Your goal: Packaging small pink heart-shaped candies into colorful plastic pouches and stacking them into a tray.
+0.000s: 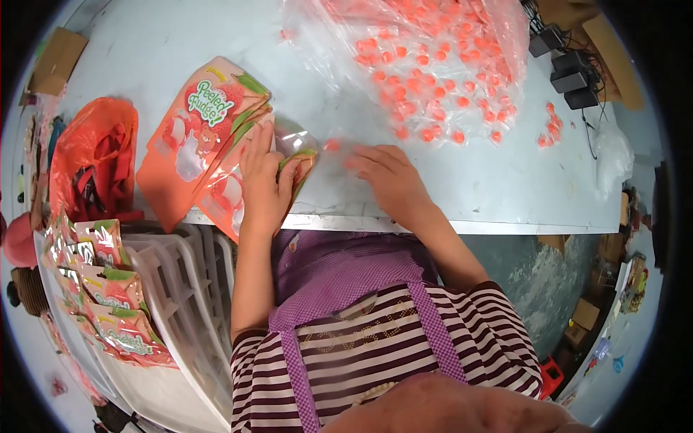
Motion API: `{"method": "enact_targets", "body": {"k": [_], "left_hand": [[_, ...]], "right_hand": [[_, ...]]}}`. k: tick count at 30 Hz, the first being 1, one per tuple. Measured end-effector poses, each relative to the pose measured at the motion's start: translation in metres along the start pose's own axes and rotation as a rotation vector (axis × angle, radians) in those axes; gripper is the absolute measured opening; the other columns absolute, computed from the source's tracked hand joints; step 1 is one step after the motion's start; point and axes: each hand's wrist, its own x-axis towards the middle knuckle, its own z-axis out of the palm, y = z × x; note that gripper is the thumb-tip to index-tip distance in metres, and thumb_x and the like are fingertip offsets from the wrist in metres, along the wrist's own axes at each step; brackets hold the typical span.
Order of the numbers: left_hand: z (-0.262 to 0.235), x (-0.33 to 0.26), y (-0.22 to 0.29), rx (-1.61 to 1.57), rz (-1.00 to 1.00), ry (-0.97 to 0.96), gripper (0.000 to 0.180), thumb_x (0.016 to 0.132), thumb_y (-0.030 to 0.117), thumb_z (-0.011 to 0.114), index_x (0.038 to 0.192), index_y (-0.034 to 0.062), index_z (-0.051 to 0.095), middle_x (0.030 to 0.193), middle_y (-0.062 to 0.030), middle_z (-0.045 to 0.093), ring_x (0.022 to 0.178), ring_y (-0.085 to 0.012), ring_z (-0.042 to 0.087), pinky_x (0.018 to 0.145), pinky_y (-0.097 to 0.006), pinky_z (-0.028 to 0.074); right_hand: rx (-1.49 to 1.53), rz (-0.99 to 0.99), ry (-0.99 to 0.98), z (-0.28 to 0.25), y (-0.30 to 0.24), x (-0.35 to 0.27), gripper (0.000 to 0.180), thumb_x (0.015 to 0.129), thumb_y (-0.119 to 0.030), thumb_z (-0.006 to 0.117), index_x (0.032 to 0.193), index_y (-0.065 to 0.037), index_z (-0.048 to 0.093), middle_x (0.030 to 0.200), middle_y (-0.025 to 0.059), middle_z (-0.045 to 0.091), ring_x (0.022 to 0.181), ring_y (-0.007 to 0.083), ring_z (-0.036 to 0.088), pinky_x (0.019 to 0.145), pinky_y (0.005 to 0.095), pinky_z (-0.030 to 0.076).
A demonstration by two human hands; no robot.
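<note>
My left hand (263, 169) grips the mouth edge of a pink-and-orange candy pouch (225, 193), its fingers over the front and its thumb at the opening, which faces right. More flat pouches (198, 119) lie beneath and beside it at the far left of my hand. To the right, my right hand (393, 177) hovers low over the table with fingers stretched out and fingertips smeared by motion. A small red wrapped candy (332, 145) sits between the pouch mouth and those fingertips. Farther back, a clear plastic bag (346, 50) spills many red wrapped candies (433, 94).
White plastic crates (170, 289) at my left carry several filled pouches (126, 332). An orange plastic bag (94, 155) stands at the table's left edge. Black power adapters (574, 76), loose candies (551, 128) and a crumpled clear bag (613, 155) lie at the right.
</note>
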Motion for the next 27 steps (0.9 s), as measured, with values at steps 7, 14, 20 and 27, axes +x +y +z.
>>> {"method": "enact_targets", "body": {"k": [7, 14, 20, 27], "left_hand": [[-0.005, 0.000, -0.001, 0.041, 0.000, -0.011, 0.017, 0.085, 0.014, 0.060, 0.085, 0.0011, 0.049, 0.141, -0.0204, 0.037, 0.132, -0.0395, 0.031, 0.107, -0.048, 0.021], [-0.002, -0.001, -0.004, 0.031, 0.004, -0.029, 0.017, 0.084, 0.012, 0.061, 0.086, 0.0008, 0.048, 0.140, -0.0206, 0.038, 0.132, -0.0392, 0.031, 0.107, -0.049, 0.021], [-0.001, 0.000, -0.004, 0.038, 0.022, -0.016, 0.018, 0.084, 0.011, 0.061, 0.088, 0.0007, 0.048, 0.140, -0.0210, 0.038, 0.132, -0.0392, 0.031, 0.107, -0.049, 0.021], [0.000, 0.001, -0.006, 0.036, 0.048, 0.001, 0.018, 0.083, 0.011, 0.062, 0.089, 0.0014, 0.048, 0.140, -0.0208, 0.038, 0.131, -0.0392, 0.032, 0.107, -0.049, 0.022]], "right_hand": [[-0.414, 0.312, 0.232, -0.054, 0.043, -0.023, 0.033, 0.072, -0.014, 0.071, 0.103, -0.010, 0.063, 0.113, 0.0068, 0.059, 0.102, 0.0262, 0.050, 0.087, 0.0377, 0.036], [-0.525, 0.307, 0.085, -0.046, 0.038, -0.037, 0.033, 0.073, -0.022, 0.071, 0.104, -0.014, 0.063, 0.118, 0.0020, 0.057, 0.104, 0.0238, 0.047, 0.091, 0.0400, 0.027], [-0.390, 0.303, 0.050, -0.044, 0.017, -0.055, 0.035, 0.070, -0.020, 0.072, 0.103, -0.013, 0.063, 0.118, 0.0007, 0.057, 0.103, 0.0241, 0.047, 0.090, 0.0392, 0.028], [-0.176, 0.291, 0.093, -0.049, 0.010, -0.043, 0.038, 0.070, -0.014, 0.071, 0.107, -0.010, 0.062, 0.118, 0.0070, 0.057, 0.103, 0.0277, 0.048, 0.090, 0.0389, 0.034]]}}
